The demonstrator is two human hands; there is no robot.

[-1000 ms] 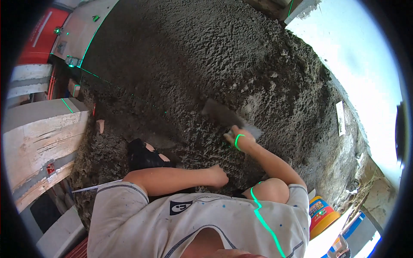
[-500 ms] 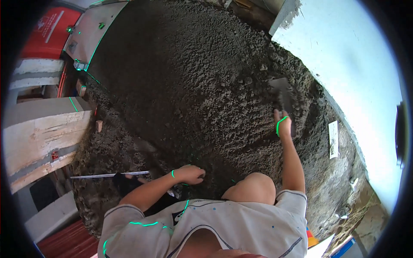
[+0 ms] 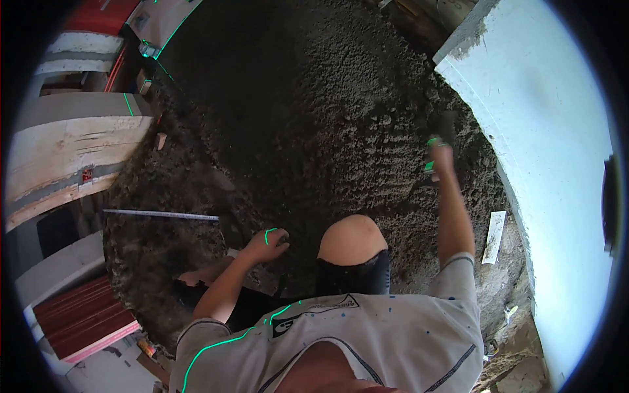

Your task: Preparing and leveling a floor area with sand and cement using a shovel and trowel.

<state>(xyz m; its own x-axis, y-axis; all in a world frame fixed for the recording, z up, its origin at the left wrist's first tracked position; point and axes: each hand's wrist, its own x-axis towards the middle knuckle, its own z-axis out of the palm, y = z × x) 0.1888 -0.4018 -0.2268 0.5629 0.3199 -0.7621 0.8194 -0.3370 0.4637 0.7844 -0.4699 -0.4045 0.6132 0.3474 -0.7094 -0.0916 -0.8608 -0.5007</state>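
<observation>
Well outstretched, right grip (image 3: pixel 441 157) clasps blurred trowel (image 3: pixel 447 123); left grip (image 3: pixel 267 245) curled, hold unclear.

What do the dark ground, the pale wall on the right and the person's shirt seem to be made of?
Dark ground: probably damp cement mortar, matte and coarse, by its clumps and ridges.
Pale wall: perhaps plastered concrete, smooth and matte; its edge shows rough grey patches.
Shirt: soft matte fabric, by its folds and stitched seams; the fibre cannot be told.
</observation>
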